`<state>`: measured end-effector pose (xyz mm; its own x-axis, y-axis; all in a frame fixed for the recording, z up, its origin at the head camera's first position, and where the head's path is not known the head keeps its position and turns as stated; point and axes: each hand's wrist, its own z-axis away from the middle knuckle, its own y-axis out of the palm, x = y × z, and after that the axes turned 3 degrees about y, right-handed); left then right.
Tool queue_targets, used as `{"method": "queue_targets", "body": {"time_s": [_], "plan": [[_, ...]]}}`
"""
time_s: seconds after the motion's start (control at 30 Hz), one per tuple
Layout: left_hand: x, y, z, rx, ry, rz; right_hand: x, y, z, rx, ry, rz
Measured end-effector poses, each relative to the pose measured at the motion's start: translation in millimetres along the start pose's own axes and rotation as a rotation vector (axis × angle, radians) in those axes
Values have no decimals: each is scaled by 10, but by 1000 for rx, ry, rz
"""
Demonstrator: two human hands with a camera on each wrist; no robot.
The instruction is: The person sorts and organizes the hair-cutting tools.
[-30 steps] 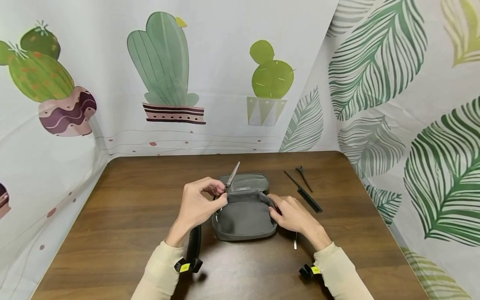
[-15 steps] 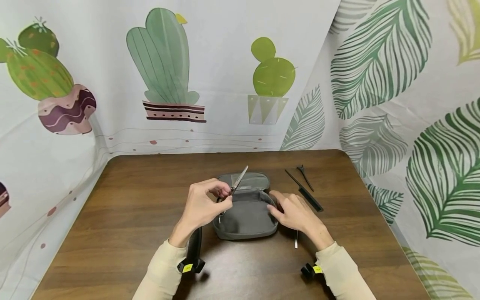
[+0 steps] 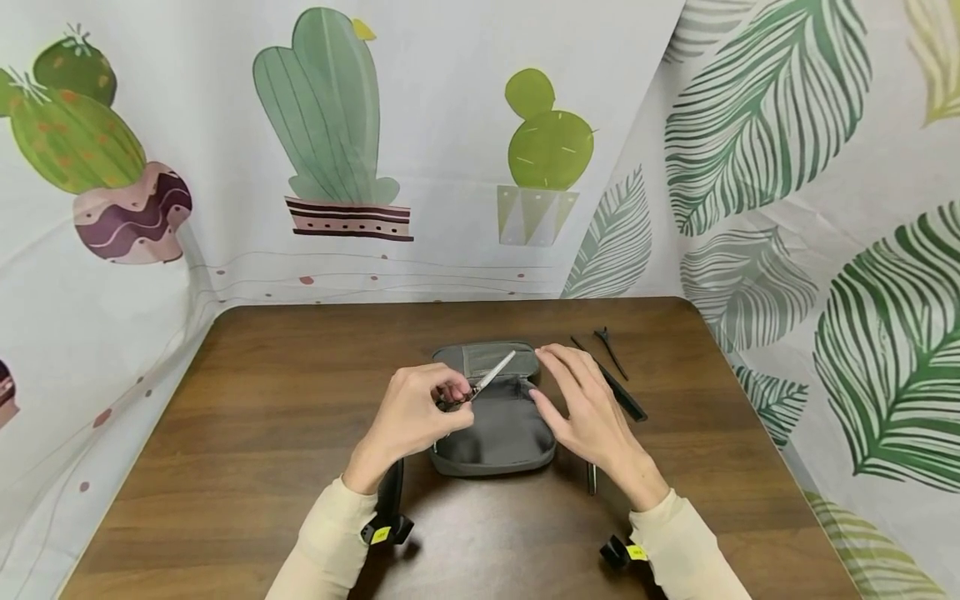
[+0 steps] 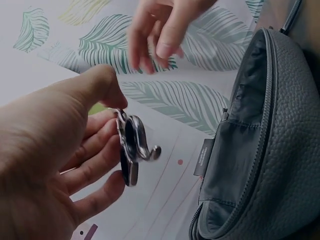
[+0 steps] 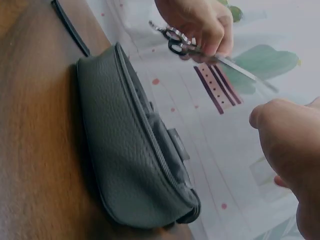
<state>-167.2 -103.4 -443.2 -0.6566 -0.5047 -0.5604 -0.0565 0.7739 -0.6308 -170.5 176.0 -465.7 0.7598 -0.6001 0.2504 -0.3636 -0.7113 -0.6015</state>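
Lying unzipped, lining [image 3: 498,423] showing: 1 grey pouch [image 5: 130,142] | left hand [image 3: 412,412] pinching scissors [image 3: 495,372] above it | right hand [image 3: 591,410] spread nearby

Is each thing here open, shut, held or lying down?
Gray zip pouch: unzipped, open.
Scissors: held up; blades look closed.
Left hand: pinching the scissors.
Right hand: in the air, holding nothing.
Rat-tail comb: lying down, partly hidden.
Hair clip: lying down; can't tell if shut.
Metal tool: mostly hidden.
Black object: partly hidden.

The head view looks forward and down across the worktop [image 3: 255,408] while, in close from either side, both wrist views catch the grey case [image 5: 125,145]!
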Motion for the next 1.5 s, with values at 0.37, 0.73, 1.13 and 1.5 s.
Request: {"method": "queue_targets", "body": {"time_s": [0.37,0.73,1.13,1.5], "plan": [[-81,12,-10,104,7,-105,171,44,-93,-36,-272,99],[-110,39,-2,226,-36,-106,229,126,-18,39,-361,155],[-100,33,20,284,-56,-69,264,157,13,25,-384,109],[-91,49,30,301,-39,-34,233,166,17,4,-432,104]]}}
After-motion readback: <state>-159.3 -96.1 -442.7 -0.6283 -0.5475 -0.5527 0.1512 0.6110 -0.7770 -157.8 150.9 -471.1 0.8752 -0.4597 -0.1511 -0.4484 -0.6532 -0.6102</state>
